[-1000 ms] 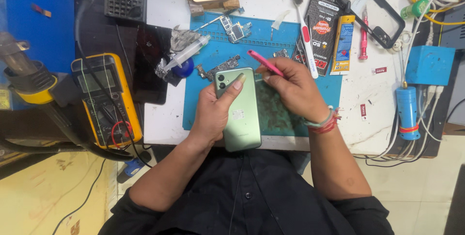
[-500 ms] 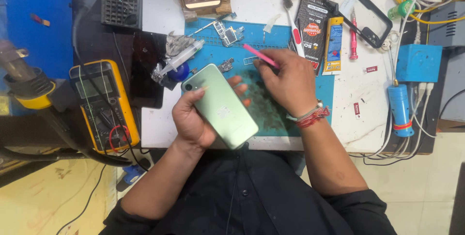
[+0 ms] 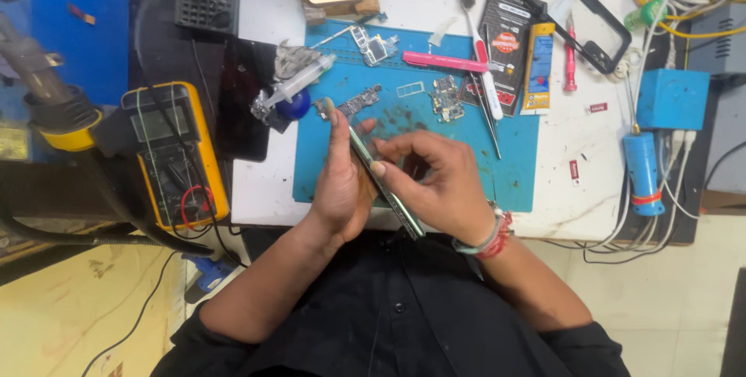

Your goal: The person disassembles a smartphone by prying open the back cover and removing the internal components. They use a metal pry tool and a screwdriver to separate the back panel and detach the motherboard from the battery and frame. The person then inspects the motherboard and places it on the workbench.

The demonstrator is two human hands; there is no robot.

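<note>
Centrally, bench (image 3: pixel 272 183) carries blue mat (image 3: pixel 513 159); yellow multimeter (image 3: pixel 175 151) at left edge. Left hand (image 3: pixel 342 183) and right hand (image 3: pixel 443 186) both pinch green phone (image 3: pixel 385 186) edge-on over mat's near edge. Circuit boards (image 3: pixel 444 99) lie loose on mat.

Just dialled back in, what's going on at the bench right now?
A person holds a light green phone edge-up between both hands over the blue work mat. The left hand cradles it; the right hand presses fingers along its edge. Small circuit boards, tweezers and a yellow multimeter lie untouched nearby.
</note>
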